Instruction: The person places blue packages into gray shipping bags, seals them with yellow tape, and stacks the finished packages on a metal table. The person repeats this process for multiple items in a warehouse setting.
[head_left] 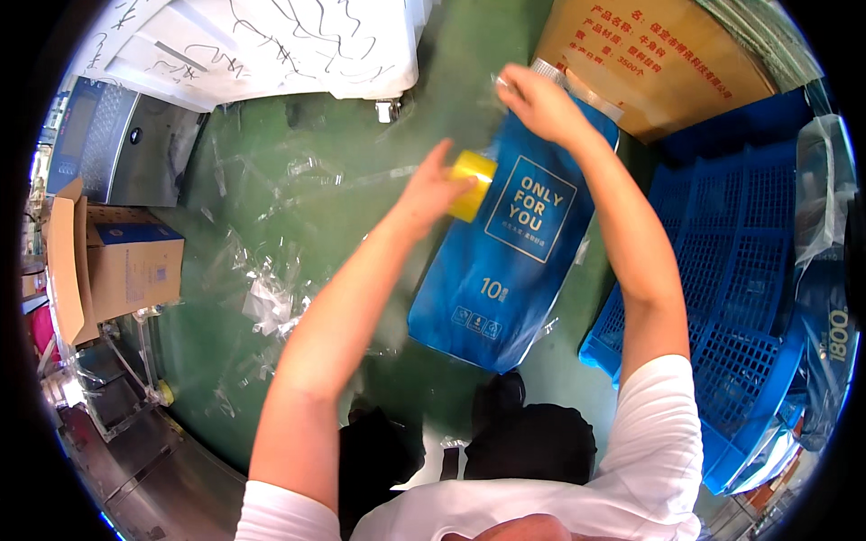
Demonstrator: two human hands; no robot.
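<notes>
The left hand (433, 189) is closed around a yellow roll of clear packing tape (473, 185), pressed against the big blue plastic-wrapped pack (505, 261) lying on the green floor. The right hand (537, 101) pinches the pack's far top edge. The pack looks soft, bulky, light, with slick film — best held by ends or corners. Beyond the right hand, a brown cardboard box (649, 54); right of it, blue plastic crates (740, 234).
</notes>
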